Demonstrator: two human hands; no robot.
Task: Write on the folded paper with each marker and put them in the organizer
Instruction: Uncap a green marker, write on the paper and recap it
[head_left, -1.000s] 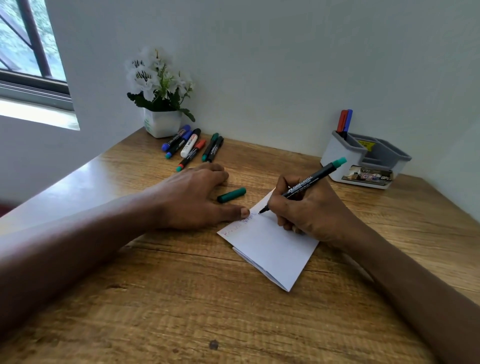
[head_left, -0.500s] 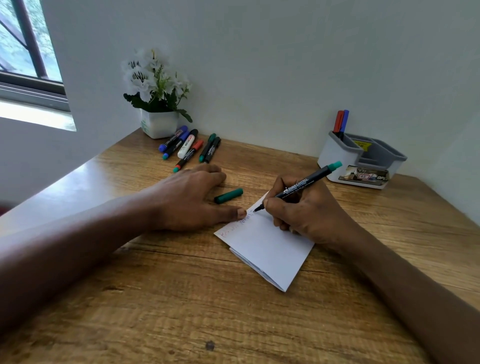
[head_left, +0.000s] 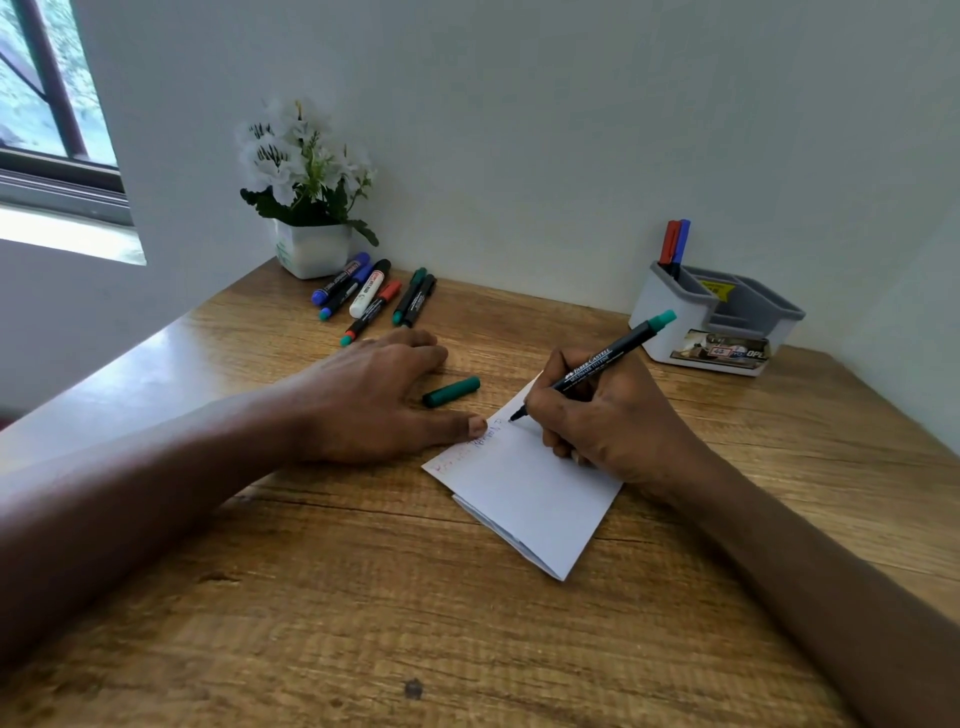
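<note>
Desk (head_left: 363, 597), wood, bare at the near edge.

Folded paper (head_left: 524, 499) lies mid-desk, tilted, with its fold corner at 6 o'clock. There is faint red and darker scribble along its top-left edge.

Right hand (head_left: 608, 415) rests on the paper's 1 o'clock side. Its fingers are curled round the green marker (head_left: 597, 364) in a writing grip. The tip is down at the paper's upper edge, at or just off the surface, and the green tail end points to 2 o'clock.

Left hand (head_left: 374, 400) lies at 9 to 10 o'clock of the paper, flat, fingers loosely spread and holding nothing. The thumb tip presses the paper's left edge to pin it.

Cap (head_left: 451, 391), green, lies loose on the desk at 11 o'clock of the paper, just beside the left hand's fingers.

Step in hand, as I judge it: writing with the third marker.

Loose markers (head_left: 374, 296), roughly six, sit bunched at 11 o'clock, well apart from the paper and beside the flower pot (head_left: 311, 249).

Organizer (head_left: 727, 332) stands at 1 o'clock by the wall. Red and blue markers (head_left: 674, 241) stand upright in its left compartment, so two look done.

Next move calls for finishing the stroke, lifting the tip, recapping with the green cap, then reaching to 1 o'clock to drop the marker in with the other two. After that, fetch the next one from the bunch.
</note>
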